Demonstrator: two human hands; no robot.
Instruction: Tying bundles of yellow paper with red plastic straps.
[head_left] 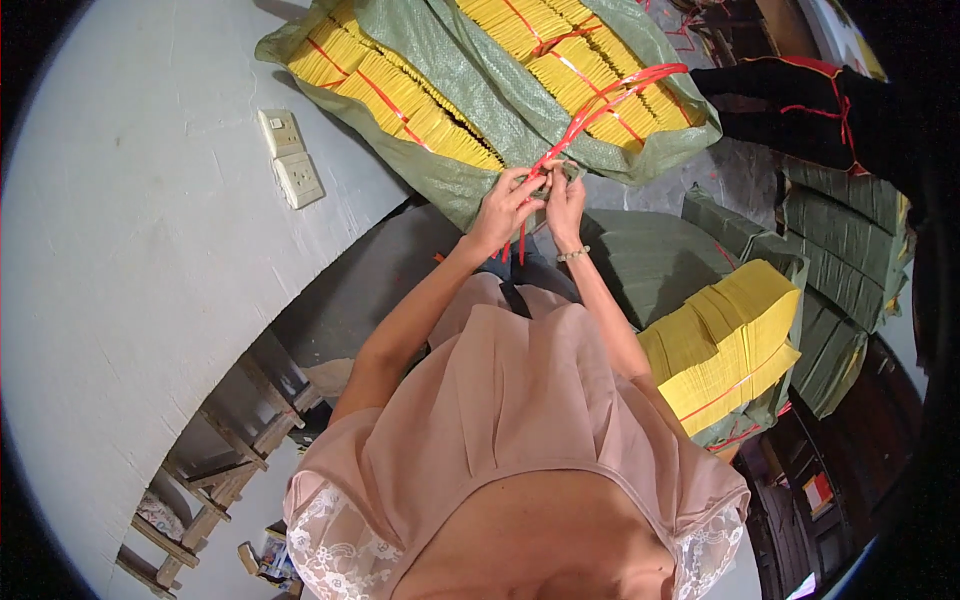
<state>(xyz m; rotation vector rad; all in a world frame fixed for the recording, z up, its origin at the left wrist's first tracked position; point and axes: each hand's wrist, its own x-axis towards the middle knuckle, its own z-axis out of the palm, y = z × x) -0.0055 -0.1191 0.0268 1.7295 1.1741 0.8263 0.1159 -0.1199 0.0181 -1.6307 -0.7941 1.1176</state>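
My left hand is closed round a bunch of red plastic strips. The strips arc up to the right over the load, and their short ends hang below my fingers. Close beside it, my right hand is pinched at the near edge of a green woven sack, the fingertips almost touching those of my left. Fingers partly hide the exact spot where strips and sack edge meet. Inside the opened sack lie packed bundles of yellow paper, bound with red strips, in two groups with a fold of sack between.
To my right, another stack of yellow paper stands on green sacking, with wrapped green bales beyond it. A dark cloth-like item with red ties is at the far right. A pale wall with sockets and a wooden ladder are on the left.
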